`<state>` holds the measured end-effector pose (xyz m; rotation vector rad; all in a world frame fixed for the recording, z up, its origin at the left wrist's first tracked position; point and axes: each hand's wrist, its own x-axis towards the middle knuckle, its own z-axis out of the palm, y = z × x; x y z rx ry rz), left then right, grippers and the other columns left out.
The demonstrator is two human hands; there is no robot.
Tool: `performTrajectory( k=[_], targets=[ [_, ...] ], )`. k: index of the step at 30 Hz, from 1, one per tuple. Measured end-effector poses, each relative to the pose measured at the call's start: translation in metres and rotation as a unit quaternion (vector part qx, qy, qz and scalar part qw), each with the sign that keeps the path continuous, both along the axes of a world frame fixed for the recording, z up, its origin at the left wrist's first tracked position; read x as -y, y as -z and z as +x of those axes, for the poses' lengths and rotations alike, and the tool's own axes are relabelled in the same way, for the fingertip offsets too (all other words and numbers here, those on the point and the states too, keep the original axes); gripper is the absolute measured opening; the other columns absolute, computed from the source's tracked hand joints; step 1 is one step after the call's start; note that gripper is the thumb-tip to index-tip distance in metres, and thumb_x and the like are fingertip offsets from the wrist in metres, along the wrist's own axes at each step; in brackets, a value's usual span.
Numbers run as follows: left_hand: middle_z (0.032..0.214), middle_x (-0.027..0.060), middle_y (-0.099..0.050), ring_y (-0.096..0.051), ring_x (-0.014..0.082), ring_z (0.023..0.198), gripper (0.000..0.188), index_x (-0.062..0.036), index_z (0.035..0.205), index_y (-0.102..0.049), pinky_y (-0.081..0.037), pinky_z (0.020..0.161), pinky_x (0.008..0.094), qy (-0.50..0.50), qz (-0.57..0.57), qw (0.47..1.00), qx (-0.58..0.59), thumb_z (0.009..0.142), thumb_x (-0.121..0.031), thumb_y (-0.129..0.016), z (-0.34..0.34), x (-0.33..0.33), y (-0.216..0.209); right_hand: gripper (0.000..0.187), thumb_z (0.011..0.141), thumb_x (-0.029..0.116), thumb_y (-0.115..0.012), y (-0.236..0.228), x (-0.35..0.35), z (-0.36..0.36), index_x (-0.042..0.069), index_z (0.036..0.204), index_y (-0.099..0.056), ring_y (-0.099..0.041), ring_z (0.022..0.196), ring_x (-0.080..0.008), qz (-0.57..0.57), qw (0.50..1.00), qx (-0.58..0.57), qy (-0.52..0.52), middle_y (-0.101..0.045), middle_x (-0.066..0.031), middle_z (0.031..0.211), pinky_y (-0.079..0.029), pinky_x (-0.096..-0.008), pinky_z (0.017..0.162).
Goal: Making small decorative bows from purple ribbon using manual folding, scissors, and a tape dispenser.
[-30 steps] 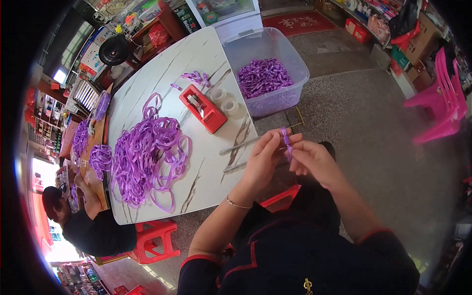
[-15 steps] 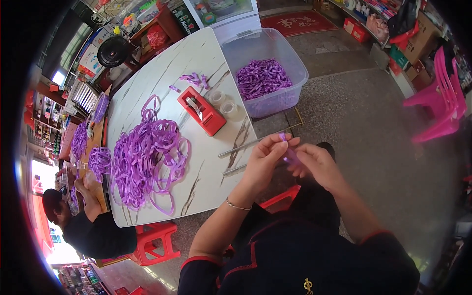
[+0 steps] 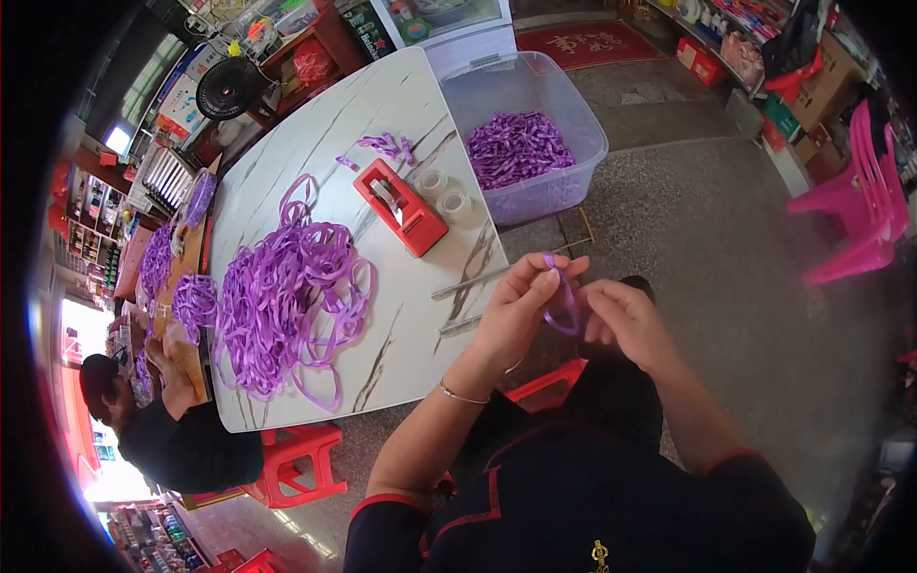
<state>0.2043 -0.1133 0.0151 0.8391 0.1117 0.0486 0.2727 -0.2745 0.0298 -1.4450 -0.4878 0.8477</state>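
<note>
Head view: the work stood well short of finished, to judge by the large tangled heap of purple ribbon (image 3: pixel 277 306) on the left half of the bench (image 3: pixel 287 143), though a good deal looked done, since many short purple pieces (image 3: pixel 521 148) were piled in the translucent plastic tub (image 3: pixel 544 196) beside the bench's right edge. A few more short pieces (image 3: pixel 382 145) lay toward the far edge. The ribbon loop (image 3: pixel 575 310) in hand hung just off the near right corner, slender, smooth and open, so its shaping seemed incomplete. The left hand (image 3: pixel 516 306) had its thumb and fingers closed on the loop's upper end; the right hand (image 3: pixel 626 325) had its fingers loosely curled just beside the loop, and whether they touched it could not be told. The heap's strands looked satiny, flat and limp, with round curls spilling toward the near edge. Nearer the right edge sat a red, block-shaped tape dispenser (image 3: pixel 401 208), ring-shaped clear tape rolls (image 3: pixel 455 218) next to it, and thin metallic-looking bars (image 3: pixel 470 283) reached the near right corner over the bench's glossy white, dark-veined top.
</note>
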Motion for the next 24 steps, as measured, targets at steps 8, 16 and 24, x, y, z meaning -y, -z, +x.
performTrajectory(
  k=[8, 16, 24],
  targets=[
    [0.115, 0.014, -0.058, -0.056, 0.0184, 0.103, 0.018, -0.0039, 0.109, -0.051, -0.042, 0.092, 0.0318, 0.011, 0.066, 0.998, 0.002, 0.094, -0.009, -0.043, -0.015, -0.008, -0.005, 0.016, 0.092, 0.012, -0.046, -0.006, -0.005, 0.014, 0.0, 0.091, -0.056, -0.054, 0.077, -0.007, 0.018, 0.986, 0.162, 0.047, -0.057, -0.002, 0.087, -0.043, -0.0219, 0.069],
    [0.116, 0.0155, -0.057, -0.057, 0.0151, 0.098, 0.015, -0.0038, 0.105, -0.052, -0.043, 0.087, 0.0279, -0.032, 0.168, 0.985, 0.033, 0.094, -0.009, -0.043, -0.021, -0.009, -0.014, 0.035, 0.095, 0.026, -0.044, 0.012, -0.023, 0.003, 0.002, 0.12, -0.05, -0.055, 0.099, -0.0133, 0.142, 0.966, -0.183, -0.111, -0.059, -0.0068, 0.106, -0.042, -0.028, 0.089],
    [0.115, 0.0154, -0.058, -0.057, 0.0188, 0.1, 0.017, -0.0069, 0.106, -0.052, -0.043, 0.088, 0.0321, 0.008, 0.022, 0.999, 0.047, 0.094, -0.015, -0.044, -0.023, -0.012, -0.004, 0.024, 0.088, 0.019, -0.058, 0.016, -0.026, -0.005, 0.004, 0.106, -0.058, -0.057, 0.084, -0.01, 0.136, 0.964, -0.192, -0.122, -0.061, -0.0025, 0.096, -0.043, -0.0244, 0.078]
  ],
)
